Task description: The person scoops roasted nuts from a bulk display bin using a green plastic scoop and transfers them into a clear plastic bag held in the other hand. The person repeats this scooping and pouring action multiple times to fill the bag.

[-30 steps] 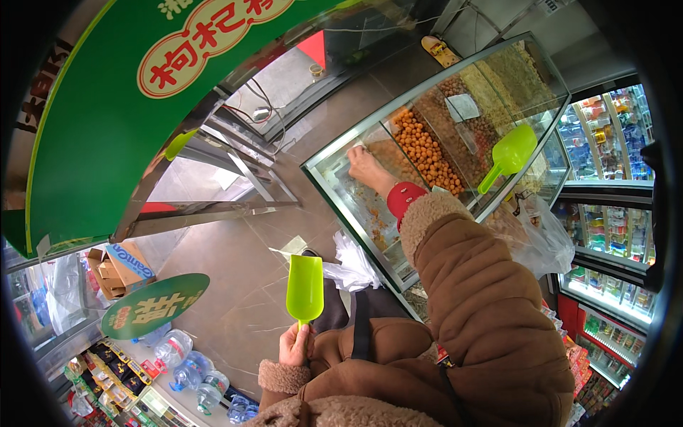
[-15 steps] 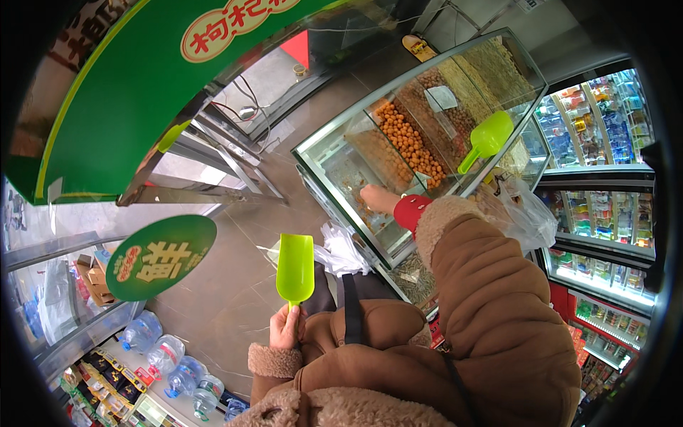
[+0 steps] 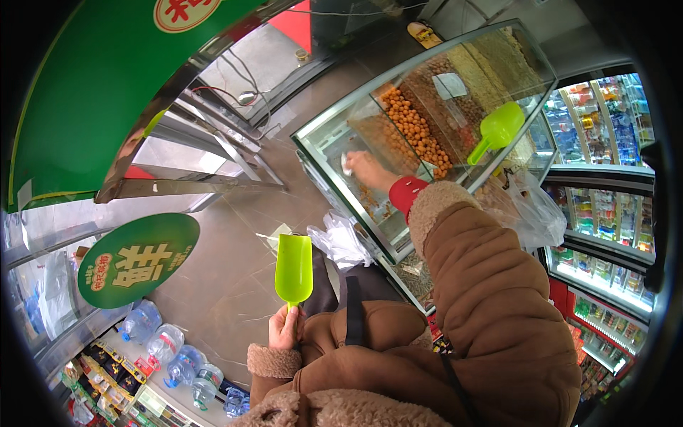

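Observation:
In my left hand [image 3: 286, 328] is a lime-green plastic scoop [image 3: 294, 265], held upright by its short handle; nothing shows in its bowl. My right hand [image 3: 368, 171] reaches into the nearest left compartment of a glass-sided display case [image 3: 404, 257], its fingers closed on a small white piece [image 3: 346, 164], perhaps paper or tissue. Brown crumbs [image 3: 375, 206] lie on the pale compartment floor under that hand. Beyond a glass divider are orange-brown round snacks [image 3: 414, 133]. A second green scoop [image 3: 499, 128] rests on top of the case, right of my forearm.
White plastic bags [image 3: 343, 240] hang at the case's left front, and a clear bag [image 3: 530, 213] at its right. Lit drink fridges [image 3: 603, 128] stand on the right. A green sign panel [image 3: 92, 99], a hanging oval sign [image 3: 139, 260] and large water bottles [image 3: 165, 346] are on the left.
My right hand has moved up and left, deeper into the compartment, and the white piece now shows in its fingers. The left hand and scoop have stayed nearly still. The view has shifted slightly.

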Tool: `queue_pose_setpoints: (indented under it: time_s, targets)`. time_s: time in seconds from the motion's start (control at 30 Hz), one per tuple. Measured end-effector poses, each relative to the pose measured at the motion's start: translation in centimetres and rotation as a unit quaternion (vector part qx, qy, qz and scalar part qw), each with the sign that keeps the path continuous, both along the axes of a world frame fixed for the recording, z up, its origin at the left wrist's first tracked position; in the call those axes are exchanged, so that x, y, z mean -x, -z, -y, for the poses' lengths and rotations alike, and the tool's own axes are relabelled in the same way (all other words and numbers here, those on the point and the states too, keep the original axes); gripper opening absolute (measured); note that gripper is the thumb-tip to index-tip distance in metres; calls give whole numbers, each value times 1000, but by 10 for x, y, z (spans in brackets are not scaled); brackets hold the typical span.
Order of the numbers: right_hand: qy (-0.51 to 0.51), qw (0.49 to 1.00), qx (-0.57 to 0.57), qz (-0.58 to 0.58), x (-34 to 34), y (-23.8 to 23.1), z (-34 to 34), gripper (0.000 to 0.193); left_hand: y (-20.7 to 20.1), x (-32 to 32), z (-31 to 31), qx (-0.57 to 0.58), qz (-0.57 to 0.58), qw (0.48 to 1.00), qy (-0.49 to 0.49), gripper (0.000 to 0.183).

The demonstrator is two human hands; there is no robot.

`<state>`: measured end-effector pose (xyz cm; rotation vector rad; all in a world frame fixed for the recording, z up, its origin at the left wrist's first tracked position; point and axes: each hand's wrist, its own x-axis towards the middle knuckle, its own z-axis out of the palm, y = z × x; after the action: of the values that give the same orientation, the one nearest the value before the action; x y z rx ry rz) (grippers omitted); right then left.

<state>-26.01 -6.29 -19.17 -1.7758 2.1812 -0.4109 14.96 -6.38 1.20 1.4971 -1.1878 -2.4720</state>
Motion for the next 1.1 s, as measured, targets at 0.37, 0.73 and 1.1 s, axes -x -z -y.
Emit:
queue_pose_setpoints:
  time_s: [0.37,0.73,1.1]
  targets:
    - [-48,999,17,-9,17,-8,1,9,3,3,2,9,-12,1000,4,27]
    - [-71,991,-111,23,-5,-7,-12,13,4,8,1,-7,-22,999,-26,26]
    - [27,997,-18,-66,8,-2,38,11,8,-3,1,16,8,1000,-5,27]
